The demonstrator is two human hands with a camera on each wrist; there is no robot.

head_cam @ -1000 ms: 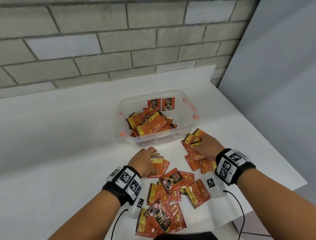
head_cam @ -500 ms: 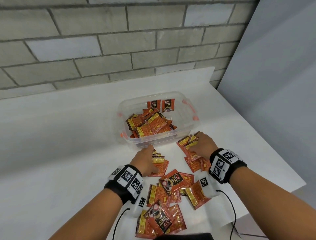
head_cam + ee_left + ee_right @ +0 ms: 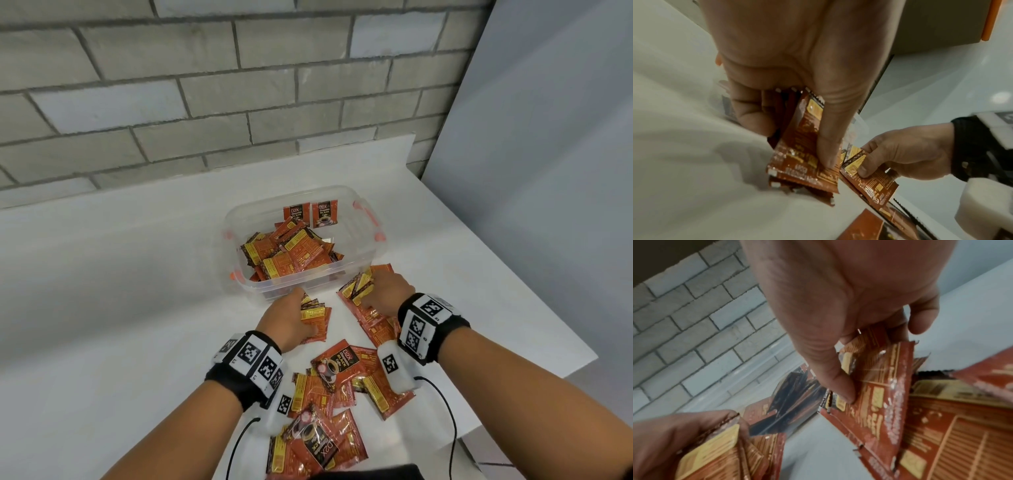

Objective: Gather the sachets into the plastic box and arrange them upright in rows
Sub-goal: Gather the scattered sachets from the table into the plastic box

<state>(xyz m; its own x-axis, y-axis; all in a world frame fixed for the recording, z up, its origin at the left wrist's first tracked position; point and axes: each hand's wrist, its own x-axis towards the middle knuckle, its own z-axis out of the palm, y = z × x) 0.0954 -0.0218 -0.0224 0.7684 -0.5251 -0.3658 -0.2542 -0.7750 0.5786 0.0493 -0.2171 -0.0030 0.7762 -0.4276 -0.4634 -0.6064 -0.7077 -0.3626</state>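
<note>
A clear plastic box [image 3: 363,246] with orange latches stands on the white table, holding a loose heap of red-orange sachets [image 3: 291,253]; two sachets [image 3: 310,214] stand upright against its far wall. My left hand [image 3: 291,320] grips a small stack of sachets [image 3: 807,154] just before the box's near wall. My right hand [image 3: 383,294] pinches a bunch of sachets [image 3: 875,378] at the box's near right corner. More sachets [image 3: 346,380] lie scattered on the table between my wrists.
A grey brick wall [image 3: 205,102] runs behind the white table [image 3: 102,308]. The table's right edge [image 3: 534,308] falls off close beside my right wrist. Wrist-camera cables [image 3: 452,421] trail near the front edge.
Both hands have slid forward toward the box, each carrying its bunch of sachets. The right hand has also shifted left, nearer the box's corner.
</note>
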